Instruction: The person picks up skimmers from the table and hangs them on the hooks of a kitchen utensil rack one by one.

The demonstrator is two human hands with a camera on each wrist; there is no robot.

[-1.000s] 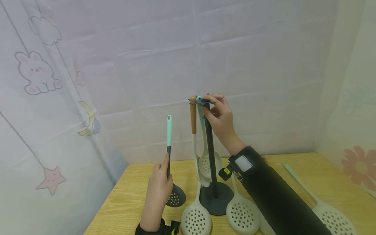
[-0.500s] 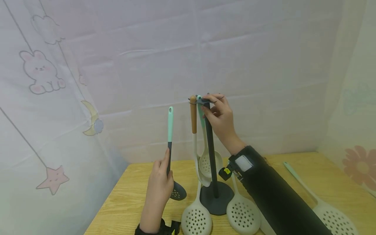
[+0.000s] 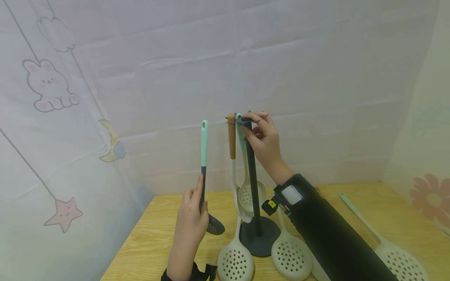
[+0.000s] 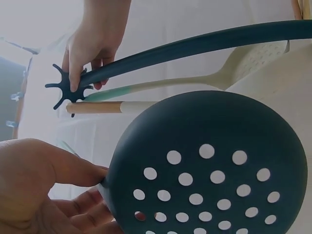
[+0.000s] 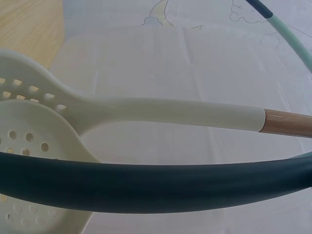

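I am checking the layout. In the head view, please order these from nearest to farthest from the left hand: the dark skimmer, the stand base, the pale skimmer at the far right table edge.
1. dark skimmer: gripped in the left hand, upright.
2. stand base: on the table, to the right of that hand.
3. pale skimmer: lying at the far right table edge, beyond the black sleeve.

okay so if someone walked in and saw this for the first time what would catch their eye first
Probably the dark utensil stand at the table's middle, with two skimmers hanging from its top, which the right hand grips. Next, the dark skimmer with a mint handle, held upright by the left hand just left of it.
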